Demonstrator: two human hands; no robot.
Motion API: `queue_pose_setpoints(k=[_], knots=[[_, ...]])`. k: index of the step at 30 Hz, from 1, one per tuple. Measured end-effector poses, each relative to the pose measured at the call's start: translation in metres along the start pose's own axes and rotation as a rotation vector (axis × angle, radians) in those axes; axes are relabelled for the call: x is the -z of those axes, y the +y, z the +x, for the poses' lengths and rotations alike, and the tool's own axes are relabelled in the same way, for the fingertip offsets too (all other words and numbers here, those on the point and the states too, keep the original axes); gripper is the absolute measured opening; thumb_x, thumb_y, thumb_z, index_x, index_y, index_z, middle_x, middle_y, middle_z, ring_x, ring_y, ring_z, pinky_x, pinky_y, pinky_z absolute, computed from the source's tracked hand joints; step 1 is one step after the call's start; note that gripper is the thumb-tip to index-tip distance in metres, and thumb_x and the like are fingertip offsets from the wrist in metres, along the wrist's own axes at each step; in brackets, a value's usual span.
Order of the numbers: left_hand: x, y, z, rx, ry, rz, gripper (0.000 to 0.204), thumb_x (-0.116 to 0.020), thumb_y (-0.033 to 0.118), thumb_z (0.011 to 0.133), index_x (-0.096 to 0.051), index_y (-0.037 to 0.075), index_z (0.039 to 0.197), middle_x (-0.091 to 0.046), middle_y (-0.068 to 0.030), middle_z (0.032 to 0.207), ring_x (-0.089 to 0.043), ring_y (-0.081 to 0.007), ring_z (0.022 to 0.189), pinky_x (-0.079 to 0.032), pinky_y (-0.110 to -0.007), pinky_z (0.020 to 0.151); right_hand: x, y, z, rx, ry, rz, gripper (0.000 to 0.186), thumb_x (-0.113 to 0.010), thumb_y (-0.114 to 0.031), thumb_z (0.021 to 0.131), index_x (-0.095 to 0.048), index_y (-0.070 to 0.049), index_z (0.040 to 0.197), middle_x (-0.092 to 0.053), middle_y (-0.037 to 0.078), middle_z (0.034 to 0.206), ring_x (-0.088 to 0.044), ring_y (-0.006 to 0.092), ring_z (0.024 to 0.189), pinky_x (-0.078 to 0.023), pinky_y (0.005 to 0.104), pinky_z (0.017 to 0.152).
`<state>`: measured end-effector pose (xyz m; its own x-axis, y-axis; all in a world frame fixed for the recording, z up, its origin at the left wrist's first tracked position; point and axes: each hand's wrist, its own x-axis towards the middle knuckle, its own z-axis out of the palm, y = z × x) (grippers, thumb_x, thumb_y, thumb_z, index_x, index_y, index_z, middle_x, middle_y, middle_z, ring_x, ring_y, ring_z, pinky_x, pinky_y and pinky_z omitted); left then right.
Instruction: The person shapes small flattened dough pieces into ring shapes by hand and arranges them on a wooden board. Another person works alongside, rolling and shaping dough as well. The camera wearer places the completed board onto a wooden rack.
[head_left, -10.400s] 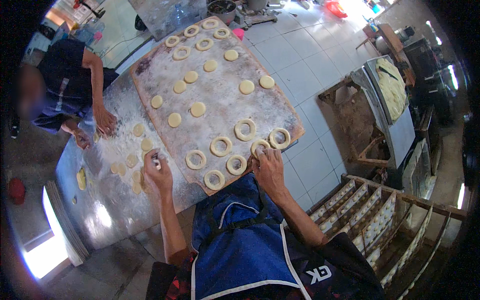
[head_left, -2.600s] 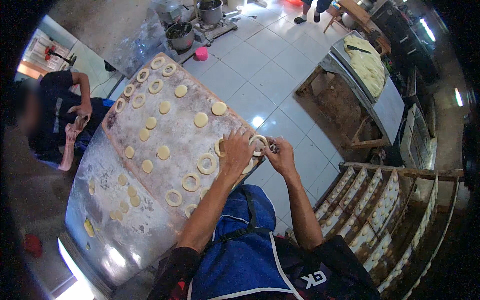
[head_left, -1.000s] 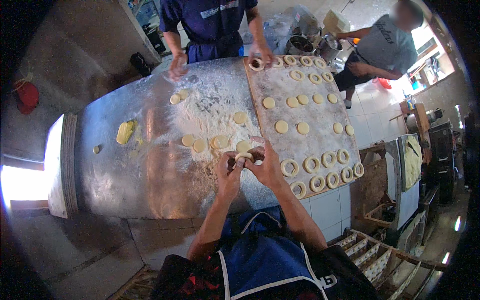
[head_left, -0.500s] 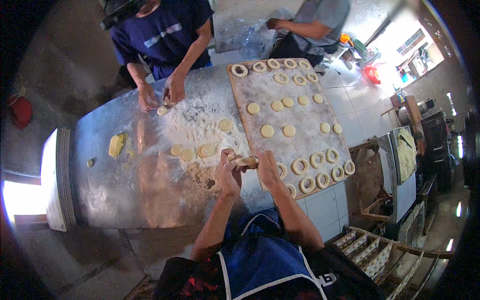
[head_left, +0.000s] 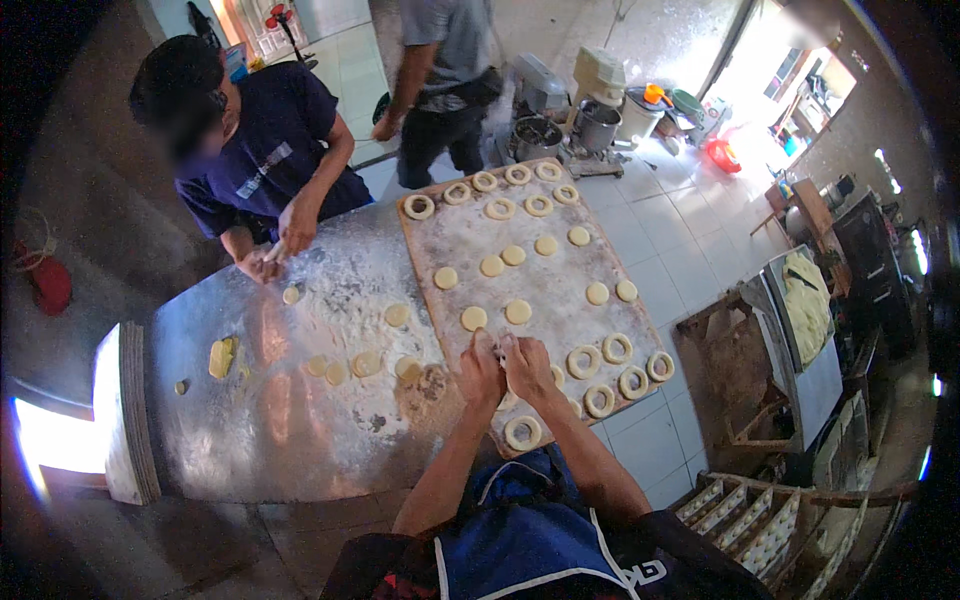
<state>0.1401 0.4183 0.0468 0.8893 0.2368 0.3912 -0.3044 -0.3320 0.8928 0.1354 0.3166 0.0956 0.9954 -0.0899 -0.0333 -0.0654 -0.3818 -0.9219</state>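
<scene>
My left hand (head_left: 482, 372) and my right hand (head_left: 527, 370) meet over the near part of a floured wooden board (head_left: 545, 285). Their fingers pinch together on a piece of dough that mostly hides behind them; in the earlier picture it stretches between both hands. Flat dough discs (head_left: 517, 312) lie just beyond my fingertips. Several dough rings (head_left: 600, 401) rest on the board beside my right hand, with another ring (head_left: 523, 433) below my wrists. Left of my left hand, a dough disc (head_left: 408, 370) sits on the metal table (head_left: 240, 440).
Across the table a person in a dark shirt (head_left: 270, 160) handles dough. A second person in grey (head_left: 445, 80) stands behind. Yellow dough or fat (head_left: 222, 357) lies on the table's left. Mixers (head_left: 598, 110) stand beyond the board; a slatted rack (head_left: 745, 525) is at lower right.
My hands have moved from the board's left edge onto the board and come closer together, covering the dough. The view has shifted, and the grey-shirted person has moved left.
</scene>
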Motion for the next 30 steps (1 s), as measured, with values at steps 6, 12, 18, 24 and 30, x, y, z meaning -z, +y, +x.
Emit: queue_pose_setpoints(k=[6, 12, 18, 24, 30], knots=[[-0.061, 0.016, -0.012, 0.558, -0.25, -0.571, 0.032, -0.039, 0.03, 0.103, -0.051, 0.009, 0.081, -0.051, -0.0032, 0.072, -0.052, -0.0158, 0.064, -0.046, -0.033, 0.06, 0.058, 0.039, -0.002, 0.28, 0.076, -0.077, 0.047, -0.044, -0.03, 0.097, -0.053, 0.006, 0.069, -0.056, 0.023, 0.063, -0.054, 0.0427, 0.057, -0.042, 0.0469, 0.056], [-0.127, 0.026, -0.029, 0.873, -0.323, -0.774, 0.03, -0.05, 0.035, 0.099, -0.052, 0.008, 0.089, -0.056, -0.0065, 0.083, -0.057, -0.0195, 0.075, -0.048, -0.036, 0.061, 0.131, 0.077, -0.011, 0.294, 0.159, -0.011, 0.03, -0.047, -0.023, 0.094, -0.055, 0.004, 0.081, -0.053, 0.021, 0.062, -0.052, 0.0363, 0.053, -0.041, 0.0456, 0.052], [-0.187, 0.035, -0.052, 0.586, -0.479, -0.616, 0.029, -0.046, 0.033, 0.1, -0.053, 0.01, 0.084, -0.057, -0.0037, 0.078, -0.054, -0.0182, 0.069, -0.046, -0.032, 0.06, 0.176, 0.109, -0.019, 0.362, 0.339, -0.123, 0.036, -0.046, -0.025, 0.092, -0.056, 0.002, 0.07, -0.054, 0.023, 0.062, -0.056, 0.0409, 0.058, -0.044, 0.0497, 0.057], [-0.225, 0.06, -0.046, -0.463, -0.402, 0.163, 0.038, -0.04, 0.033, 0.101, -0.054, 0.0, 0.091, -0.056, -0.0161, 0.082, -0.054, -0.0314, 0.076, -0.045, -0.044, 0.072, 0.234, 0.134, -0.017, 0.317, 0.298, -0.106, 0.02, -0.059, -0.018, 0.085, -0.063, 0.002, 0.084, -0.065, 0.018, 0.073, -0.062, 0.0334, 0.062, -0.05, 0.0449, 0.064], [-0.261, 0.084, -0.023, 0.197, -0.638, 0.362, 0.037, -0.047, 0.029, 0.098, -0.058, -0.004, 0.109, -0.063, -0.0278, 0.099, -0.06, -0.0442, 0.095, -0.047, -0.05, 0.085, 0.287, 0.156, 0.007, -0.253, 0.153, -0.125, 0.046, -0.074, -0.018, 0.076, -0.063, -0.001, 0.117, -0.068, 0.018, 0.099, -0.067, 0.0304, 0.089, -0.054, 0.0385, 0.079]])
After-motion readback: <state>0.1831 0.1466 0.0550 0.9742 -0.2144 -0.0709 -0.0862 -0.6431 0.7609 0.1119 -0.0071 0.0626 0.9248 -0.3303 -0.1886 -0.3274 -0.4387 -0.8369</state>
